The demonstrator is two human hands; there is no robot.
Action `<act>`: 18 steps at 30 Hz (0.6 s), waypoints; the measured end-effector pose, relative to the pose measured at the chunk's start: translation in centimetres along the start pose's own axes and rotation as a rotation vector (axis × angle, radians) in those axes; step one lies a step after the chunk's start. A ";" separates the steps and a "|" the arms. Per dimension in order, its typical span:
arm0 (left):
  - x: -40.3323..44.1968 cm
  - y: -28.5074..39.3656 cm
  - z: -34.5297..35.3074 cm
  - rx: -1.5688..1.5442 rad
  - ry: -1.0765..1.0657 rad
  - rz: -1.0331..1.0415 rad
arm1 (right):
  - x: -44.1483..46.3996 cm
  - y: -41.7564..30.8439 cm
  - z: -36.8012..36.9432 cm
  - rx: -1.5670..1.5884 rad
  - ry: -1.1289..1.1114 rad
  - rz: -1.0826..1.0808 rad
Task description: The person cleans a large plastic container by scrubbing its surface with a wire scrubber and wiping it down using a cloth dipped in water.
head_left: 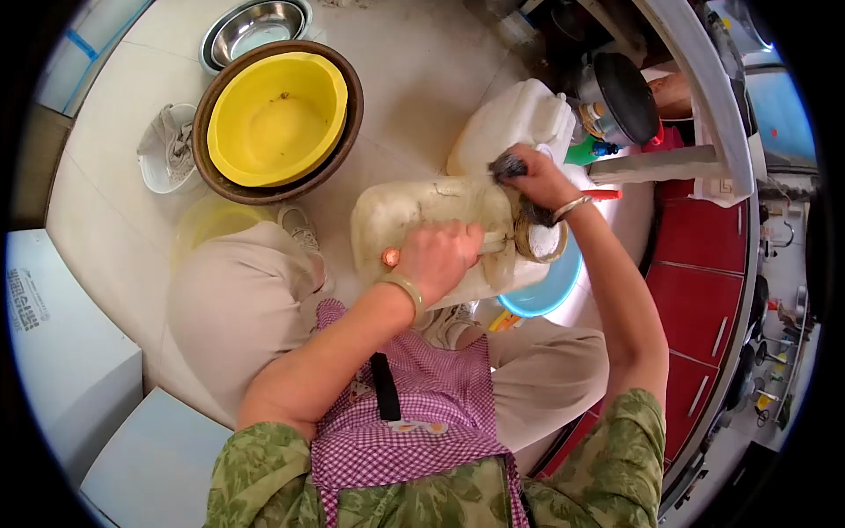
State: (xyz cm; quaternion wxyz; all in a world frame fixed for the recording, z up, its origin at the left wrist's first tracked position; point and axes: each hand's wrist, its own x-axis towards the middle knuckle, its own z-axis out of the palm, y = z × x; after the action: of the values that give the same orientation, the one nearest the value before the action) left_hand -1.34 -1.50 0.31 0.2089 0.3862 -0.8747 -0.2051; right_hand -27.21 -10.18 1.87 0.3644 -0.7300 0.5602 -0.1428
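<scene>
Location type: kitchen, apparently domestic. Identifying features are as follows. Red cabinet doors [695, 304], fitted with metal bar handles [720, 337], line the right side. A dark-topped cooking pot [625, 97] is stored near them. A yellow basin [280, 119], seated inside a brown basin [356, 114], and a steel bowl [257, 33] occupy the tiled floor [409, 66]. The person wears a checked apron [409, 462].

Rear jug [497, 128] seemingly crowds the right fingers [526, 160].

Pale tiled floor [400, 97] — red cabinets [691, 308] at right.
</scene>
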 end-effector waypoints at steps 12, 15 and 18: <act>1.4 -1.4 -1.7 0.096 -0.210 0.301 | -9.2 5.6 -1.1 0.030 0.243 0.421; 3.7 -0.2 -2.6 0.195 -0.303 0.530 | -11.6 5.8 0.8 0.355 0.375 0.446; 6.2 1.2 -3.1 0.380 -0.256 0.727 | -12.5 4.5 3.4 0.486 0.370 0.398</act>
State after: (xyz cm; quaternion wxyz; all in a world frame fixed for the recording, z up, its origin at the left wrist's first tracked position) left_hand -4.23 -6.12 4.78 0.0824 0.0560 -0.9950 0.0005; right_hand -32.43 2.18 -1.09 0.4403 -0.4608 0.6974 -0.3278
